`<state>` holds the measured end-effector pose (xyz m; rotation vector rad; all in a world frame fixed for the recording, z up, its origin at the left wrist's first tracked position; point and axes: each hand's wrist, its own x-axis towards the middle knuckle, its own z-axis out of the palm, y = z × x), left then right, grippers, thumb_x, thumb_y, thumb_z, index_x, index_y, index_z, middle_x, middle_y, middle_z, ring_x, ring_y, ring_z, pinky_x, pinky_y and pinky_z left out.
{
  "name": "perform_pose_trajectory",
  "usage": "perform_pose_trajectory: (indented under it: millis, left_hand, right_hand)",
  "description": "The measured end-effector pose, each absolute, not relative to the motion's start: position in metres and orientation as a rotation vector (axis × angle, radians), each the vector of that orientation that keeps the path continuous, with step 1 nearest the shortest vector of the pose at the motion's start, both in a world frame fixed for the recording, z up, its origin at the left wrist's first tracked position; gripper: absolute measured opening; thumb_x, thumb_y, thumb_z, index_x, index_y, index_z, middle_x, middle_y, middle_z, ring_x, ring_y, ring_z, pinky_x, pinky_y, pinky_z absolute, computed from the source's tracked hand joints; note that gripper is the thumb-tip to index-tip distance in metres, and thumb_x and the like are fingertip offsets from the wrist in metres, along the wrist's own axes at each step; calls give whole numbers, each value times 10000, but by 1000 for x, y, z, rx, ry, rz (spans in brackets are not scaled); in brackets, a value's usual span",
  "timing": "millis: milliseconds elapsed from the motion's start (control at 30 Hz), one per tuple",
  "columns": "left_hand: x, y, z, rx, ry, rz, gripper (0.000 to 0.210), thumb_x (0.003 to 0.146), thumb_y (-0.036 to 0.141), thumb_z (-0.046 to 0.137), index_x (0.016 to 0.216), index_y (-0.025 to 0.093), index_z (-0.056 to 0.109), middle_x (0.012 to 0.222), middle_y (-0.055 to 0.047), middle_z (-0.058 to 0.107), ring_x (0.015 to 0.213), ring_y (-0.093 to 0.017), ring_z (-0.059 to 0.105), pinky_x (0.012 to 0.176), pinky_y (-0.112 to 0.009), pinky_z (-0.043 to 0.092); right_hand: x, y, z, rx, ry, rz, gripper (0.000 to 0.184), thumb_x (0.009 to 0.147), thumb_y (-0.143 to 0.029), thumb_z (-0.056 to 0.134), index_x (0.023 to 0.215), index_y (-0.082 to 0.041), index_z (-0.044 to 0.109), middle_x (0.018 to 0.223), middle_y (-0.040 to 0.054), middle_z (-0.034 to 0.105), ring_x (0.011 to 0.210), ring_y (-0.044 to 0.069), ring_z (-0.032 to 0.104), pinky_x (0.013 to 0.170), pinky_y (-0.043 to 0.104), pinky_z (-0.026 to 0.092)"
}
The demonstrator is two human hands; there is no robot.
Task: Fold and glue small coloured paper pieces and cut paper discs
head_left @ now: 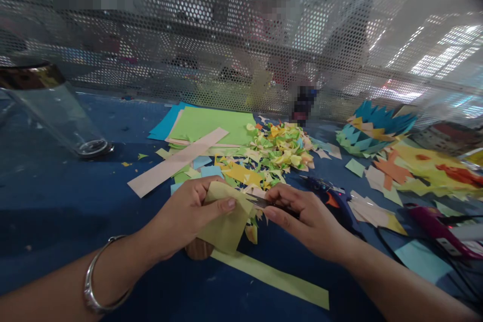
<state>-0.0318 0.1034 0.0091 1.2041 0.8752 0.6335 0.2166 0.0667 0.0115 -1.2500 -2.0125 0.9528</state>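
My left hand [188, 221], with a silver bangle on its wrist, pinches a folded piece of yellow-green paper [226, 226] between thumb and fingers. In my right hand [309, 216] is a pair of scissors [258, 200], its handles mostly hidden by my fingers. The blades meet the paper's upper right edge. Below the paper lies a long yellow-green paper strip [279, 280]. A brown wood-grained object [199, 250] shows partly under my left hand. Just beyond both hands is a heap of small paper scraps [283, 146].
A pale pink strip [177, 163] lies across stacked coloured sheets [219, 121]. On the left stands a clear jar [60, 110]. At right are a blue glue gun [332, 201], a spiky paper crown [373, 128] and a magenta device with cables [441, 229]. A perforated metal screen [188, 35] rises behind.
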Motion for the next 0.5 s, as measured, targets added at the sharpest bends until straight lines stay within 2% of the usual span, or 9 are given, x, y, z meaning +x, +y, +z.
perform_pose_trajectory:
  millis: [500]
  left_hand:
    - [-29,102,10,1212,887,642,242,841,384,780,870,182,652,789,8,721,686,-120,664,621,-210,510]
  right_hand:
    - [217,66,12,-1288,-2022,935,271,1012,-451,540,915,-201,582,691,-40,480,608,101,410,550,268,330]
